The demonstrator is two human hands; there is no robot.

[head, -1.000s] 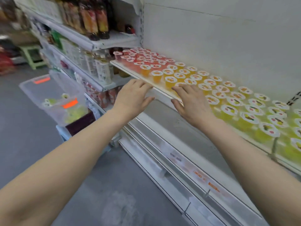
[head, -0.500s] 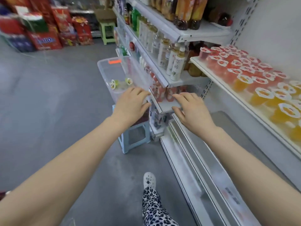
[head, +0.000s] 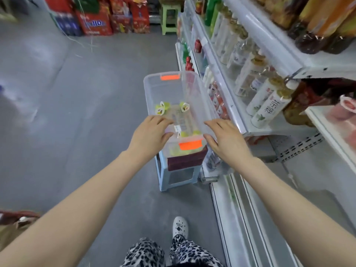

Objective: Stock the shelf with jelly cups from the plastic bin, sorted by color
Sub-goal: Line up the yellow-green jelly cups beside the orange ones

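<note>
At far left, a brown bag (head: 15, 222) sits at the frame edge on the grey floor (head: 57, 112). Stacked red and blue packs (head: 96, 18) stand at the far end of the aisle, with a green stool (head: 169, 16) beside them.

Left hand (head: 149, 136): empty, palm down, fingers loosely spread, above the near left corner of the bin (head: 152, 93); contact with the rim cannot be confirmed.

The bin is clear plastic with orange latches at both ends and no lid. It rests on a dark red box (head: 186, 160), which sits on a pale blue stool (head: 163, 174). Contents: a few green jelly cups (head: 161, 107), lying loose, some at mid-floor and some against the near wall. Most of the bin floor is bare.

Right hand (head: 226, 142): empty, palm down, fingers extended, over the near right corner of the bin.

Right of the bin, the shelf (head: 269, 130) holds bottles (head: 267, 108). At far right, a pink cup (head: 348, 102) sits on a separate white shelf, blurred.
</note>
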